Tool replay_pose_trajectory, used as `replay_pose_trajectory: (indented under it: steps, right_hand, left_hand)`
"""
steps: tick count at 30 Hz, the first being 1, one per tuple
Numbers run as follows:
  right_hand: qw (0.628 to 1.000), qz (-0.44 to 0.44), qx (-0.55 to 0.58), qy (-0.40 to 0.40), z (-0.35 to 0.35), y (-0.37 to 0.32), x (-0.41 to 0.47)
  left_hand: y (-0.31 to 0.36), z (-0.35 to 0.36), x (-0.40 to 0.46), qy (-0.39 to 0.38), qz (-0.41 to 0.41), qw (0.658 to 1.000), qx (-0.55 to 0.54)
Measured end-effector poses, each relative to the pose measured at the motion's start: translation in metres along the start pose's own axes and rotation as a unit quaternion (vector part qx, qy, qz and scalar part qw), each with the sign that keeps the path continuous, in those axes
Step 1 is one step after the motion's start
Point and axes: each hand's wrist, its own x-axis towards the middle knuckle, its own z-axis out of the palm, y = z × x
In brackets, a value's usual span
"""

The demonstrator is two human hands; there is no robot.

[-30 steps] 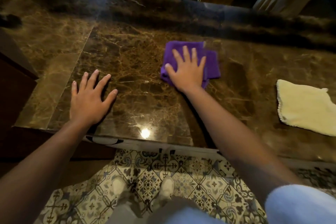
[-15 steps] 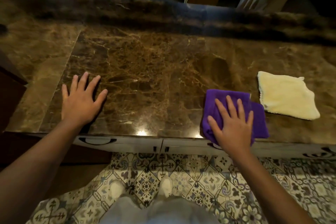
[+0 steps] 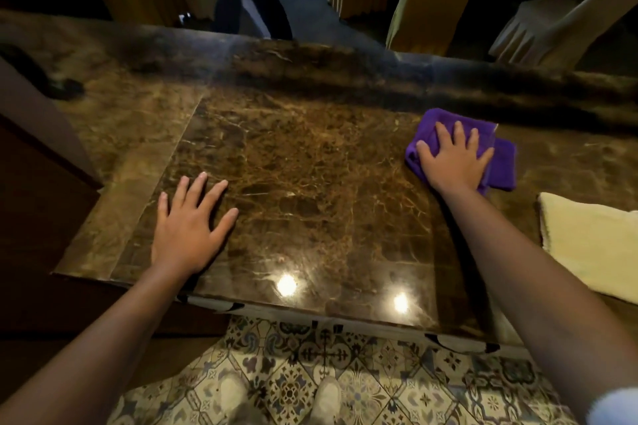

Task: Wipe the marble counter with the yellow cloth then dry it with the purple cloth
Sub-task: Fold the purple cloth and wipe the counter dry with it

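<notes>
Right hand (image 3: 452, 162) flat on purple cloth (image 3: 497, 166), fingers spread, grip released, palm pressing cloth onto marble desk (image 3: 310, 162) at far right. Yellow cloth (image 3: 593, 238) lies just nearer than that hand, to its right, apart from purple cloth. Left hand (image 3: 190, 228) flat on bare desk, grip released, fingers splayed.
</notes>
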Motion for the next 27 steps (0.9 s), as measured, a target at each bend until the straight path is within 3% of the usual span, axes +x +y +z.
replay_pose_trajectory:
  steps: [6,12,17,21,23,27]
  right_hand:
    - [0.996,-0.082,0.000,-0.017,0.013,-0.081,0.014]
    - [0.986,-0.166,0.013,-0.010,0.033,-0.144,-0.028]
    - [0.975,-0.221,0.017,-0.024,0.045,-0.178,-0.098]
    - [0.964,-0.265,0.019,-0.019,0.054,-0.193,-0.166]
    - [0.958,-0.286,0.026,-0.015,0.059,-0.197,-0.198]
    - [0.949,-0.308,0.067,0.017,0.066,-0.204,-0.258]
  left_hand:
    - [0.003,0.000,-0.001,0.006,-0.002,1.000,0.011]
    - [0.006,-0.005,-0.002,0.017,0.002,1.000,-0.005]
    - [-0.002,-0.019,-0.005,0.017,0.004,0.981,-0.194]
    - [-0.044,-0.021,-0.018,-0.004,-0.006,0.999,-0.041]
    - [-0.065,-0.021,-0.024,-0.009,-0.039,0.999,-0.033]
    - [-0.071,-0.015,-0.026,0.003,-0.026,1.000,-0.010]
